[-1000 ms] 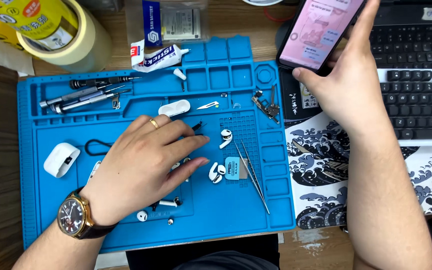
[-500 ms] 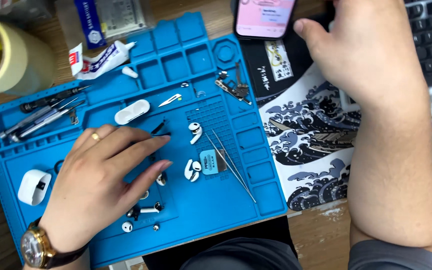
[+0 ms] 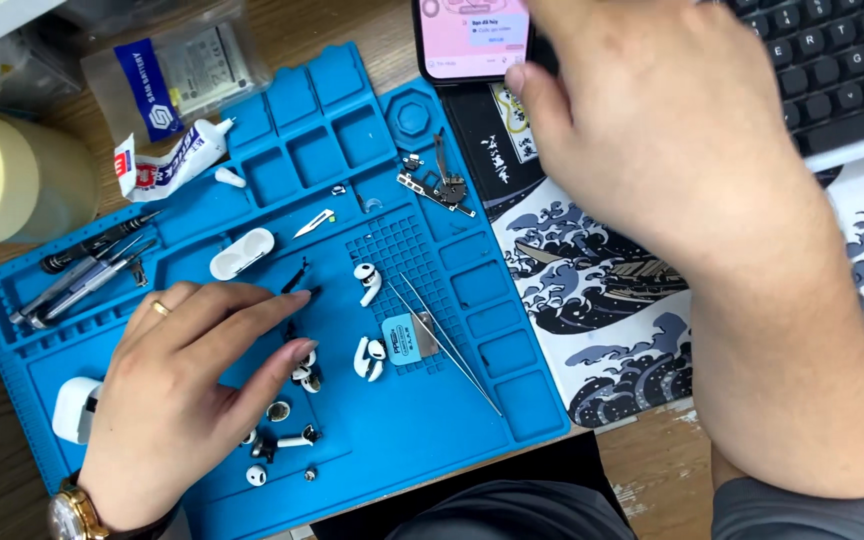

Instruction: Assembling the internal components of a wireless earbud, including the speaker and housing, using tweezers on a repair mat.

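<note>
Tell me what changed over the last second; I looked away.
The right hand lowered the smartphone from mid-air onto the desk beside the keyboard, fingers still on it. The left hand stayed flat on the blue repair mat among earbud parts.

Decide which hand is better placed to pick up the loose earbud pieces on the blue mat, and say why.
Left. The left hand rests flat on the blue mat, fingertips beside the earbud pieces. The right hand is off the mat, at the phone.
</note>
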